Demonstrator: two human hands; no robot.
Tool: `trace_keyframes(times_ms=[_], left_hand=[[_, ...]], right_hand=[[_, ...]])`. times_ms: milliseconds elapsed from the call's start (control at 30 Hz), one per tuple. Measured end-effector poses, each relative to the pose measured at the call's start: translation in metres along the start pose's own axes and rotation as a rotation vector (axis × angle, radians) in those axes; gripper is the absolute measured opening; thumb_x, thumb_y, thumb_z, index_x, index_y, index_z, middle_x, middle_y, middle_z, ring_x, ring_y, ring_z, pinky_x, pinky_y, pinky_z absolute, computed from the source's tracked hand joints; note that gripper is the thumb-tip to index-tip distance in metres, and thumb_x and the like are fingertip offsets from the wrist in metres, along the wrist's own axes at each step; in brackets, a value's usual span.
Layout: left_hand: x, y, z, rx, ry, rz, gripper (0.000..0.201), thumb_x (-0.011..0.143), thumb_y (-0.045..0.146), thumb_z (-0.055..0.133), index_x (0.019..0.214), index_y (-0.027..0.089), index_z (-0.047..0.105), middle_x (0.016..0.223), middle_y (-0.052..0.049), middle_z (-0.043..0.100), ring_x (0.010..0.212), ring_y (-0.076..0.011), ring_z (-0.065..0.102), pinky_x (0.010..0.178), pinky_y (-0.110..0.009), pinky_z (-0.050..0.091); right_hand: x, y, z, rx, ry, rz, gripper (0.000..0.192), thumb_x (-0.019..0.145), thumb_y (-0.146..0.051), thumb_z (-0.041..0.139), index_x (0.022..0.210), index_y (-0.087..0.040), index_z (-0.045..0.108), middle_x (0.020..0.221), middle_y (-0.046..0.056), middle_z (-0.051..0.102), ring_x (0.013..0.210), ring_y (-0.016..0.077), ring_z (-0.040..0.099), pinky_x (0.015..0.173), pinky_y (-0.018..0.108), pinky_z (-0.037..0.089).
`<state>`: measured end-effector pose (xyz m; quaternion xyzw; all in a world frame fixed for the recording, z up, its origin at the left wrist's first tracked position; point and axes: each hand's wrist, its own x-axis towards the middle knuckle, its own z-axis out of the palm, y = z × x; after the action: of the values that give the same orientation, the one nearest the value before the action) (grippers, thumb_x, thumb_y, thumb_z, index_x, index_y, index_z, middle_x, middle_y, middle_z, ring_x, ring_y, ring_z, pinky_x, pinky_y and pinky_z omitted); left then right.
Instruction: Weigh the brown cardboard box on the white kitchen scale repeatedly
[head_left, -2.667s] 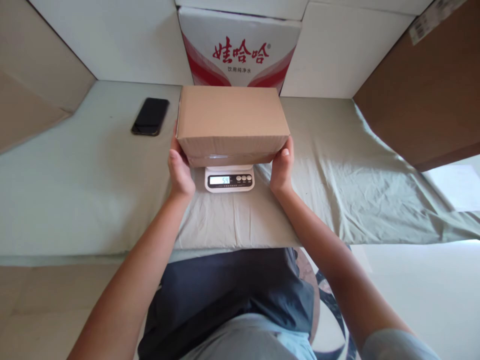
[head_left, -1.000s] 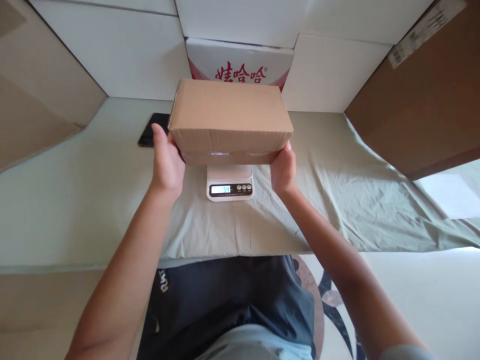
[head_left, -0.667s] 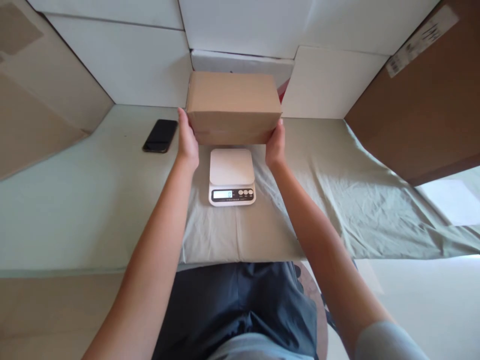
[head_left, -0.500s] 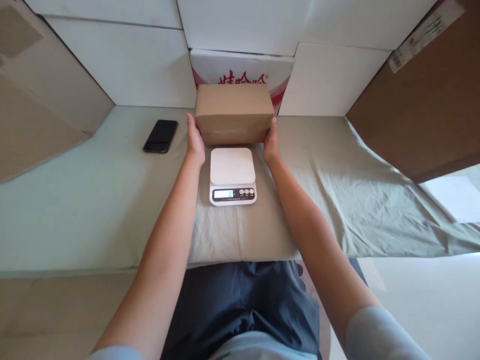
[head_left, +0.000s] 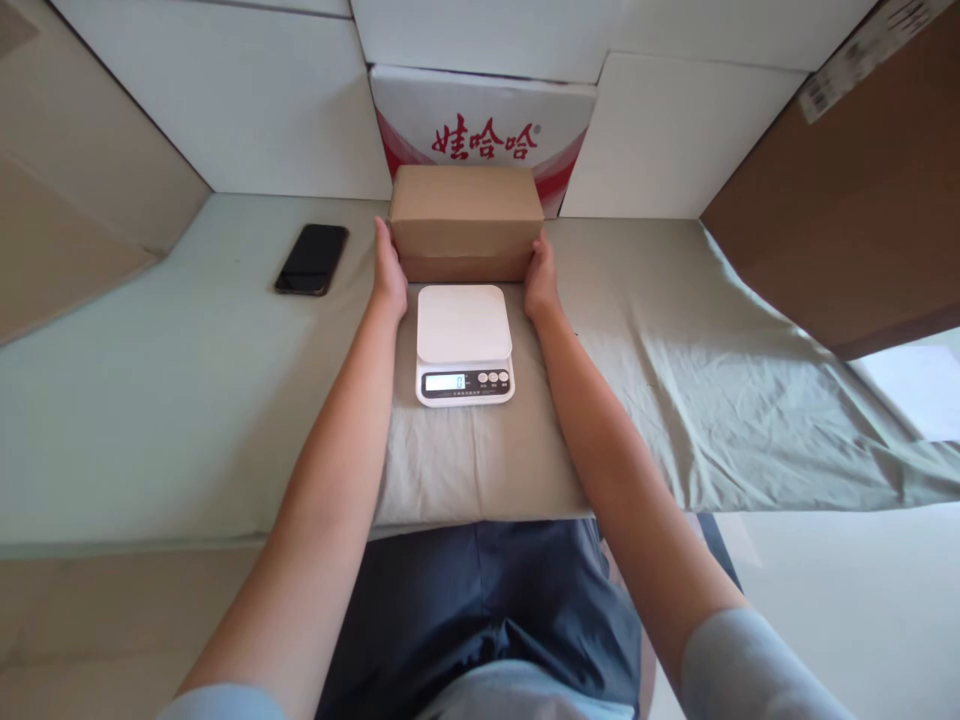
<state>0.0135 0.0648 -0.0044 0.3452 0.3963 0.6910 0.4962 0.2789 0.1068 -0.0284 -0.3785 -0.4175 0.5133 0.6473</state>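
A closed brown cardboard box is between my two hands, just behind a white kitchen scale. My left hand presses flat against the box's left end, thumb side up. At the opposite end, my right hand grips the right side, its fingers partly hidden behind the box. The scale has a bare square platform, and its lit display seems to read 0. Whether the underside of the box rests fully on the cloth cannot be seen.
A black smartphone lies to the left on the pale green cloth. White boxes form a wall behind, including a carton with red lettering. Large brown cartons stand at left and right.
The cardboard box has come down slightly and nearer the scale, uncovering more of the red lettering behind it. Both hands have stayed on its ends. The camera view has shifted a little.
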Motion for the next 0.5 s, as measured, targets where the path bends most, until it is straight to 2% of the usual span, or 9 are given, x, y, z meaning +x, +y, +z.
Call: trace_keyframes(times_ms=[100, 200, 300, 367, 433, 500], left_hand=[[0.001, 0.0, 0.001, 0.005, 0.002, -0.023, 0.107, 0.127, 0.096, 0.0, 0.127, 0.03, 0.084, 0.148, -0.004, 0.099, 0.198, -0.0136, 0.039, 0.164, -0.044, 0.031], [0.001, 0.0, 0.0, 0.011, -0.003, -0.018, 0.107, 0.129, 0.093, -0.003, 0.124, 0.029, 0.083, 0.144, -0.002, 0.099, 0.199, -0.0119, 0.035, 0.165, -0.042, 0.028], [0.002, -0.001, -0.002, 0.028, -0.025, 0.001, 0.11, 0.126, 0.101, -0.001, 0.121, 0.028, 0.082, 0.135, -0.002, 0.1, 0.199, -0.0132, 0.036, 0.164, -0.042, 0.026], [0.003, -0.002, -0.003, 0.013, -0.045, 0.018, 0.107, 0.124, 0.108, 0.015, 0.121, 0.026, 0.084, 0.139, -0.005, 0.099, 0.196, -0.0203, 0.044, 0.165, -0.045, 0.027], [0.003, -0.002, -0.005, -0.015, -0.033, 0.027, 0.102, 0.121, 0.112, 0.03, 0.123, 0.026, 0.085, 0.144, -0.007, 0.097, 0.192, -0.026, 0.052, 0.166, -0.049, 0.028], [0.001, -0.003, -0.004, -0.03, -0.002, 0.026, 0.101, 0.124, 0.109, 0.029, 0.129, 0.025, 0.083, 0.143, -0.006, 0.096, 0.191, -0.0252, 0.053, 0.167, -0.05, 0.029]], right_hand=[[-0.012, -0.003, 0.0, -0.065, -0.045, -0.038, 0.076, 0.082, -0.106, 0.057, 0.123, -0.05, 0.089, 0.144, -0.014, 0.1, 0.192, 0.0221, 0.049, 0.169, 0.047, 0.024], [-0.024, -0.008, 0.001, -0.083, -0.029, -0.02, 0.074, 0.101, -0.096, 0.048, 0.136, -0.046, 0.09, 0.151, -0.012, 0.098, 0.185, 0.0211, 0.059, 0.167, 0.05, 0.032], [-0.029, -0.013, 0.003, -0.107, -0.014, 0.01, 0.069, 0.106, -0.086, 0.049, 0.143, -0.043, 0.089, 0.16, -0.011, 0.096, 0.179, 0.0168, 0.062, 0.164, 0.049, 0.039], [-0.03, -0.015, 0.004, -0.118, -0.014, 0.008, 0.071, 0.105, -0.085, 0.049, 0.144, -0.04, 0.088, 0.164, -0.011, 0.095, 0.178, 0.0164, 0.063, 0.163, 0.049, 0.04], [-0.03, -0.015, 0.004, -0.12, -0.017, -0.007, 0.08, 0.099, -0.095, 0.047, 0.138, -0.039, 0.087, 0.165, -0.01, 0.094, 0.181, 0.0206, 0.06, 0.165, 0.051, 0.037], [-0.03, -0.013, 0.004, -0.124, -0.03, -0.024, 0.091, 0.088, -0.109, 0.048, 0.129, -0.039, 0.087, 0.163, -0.009, 0.095, 0.188, 0.0246, 0.052, 0.167, 0.052, 0.031]])
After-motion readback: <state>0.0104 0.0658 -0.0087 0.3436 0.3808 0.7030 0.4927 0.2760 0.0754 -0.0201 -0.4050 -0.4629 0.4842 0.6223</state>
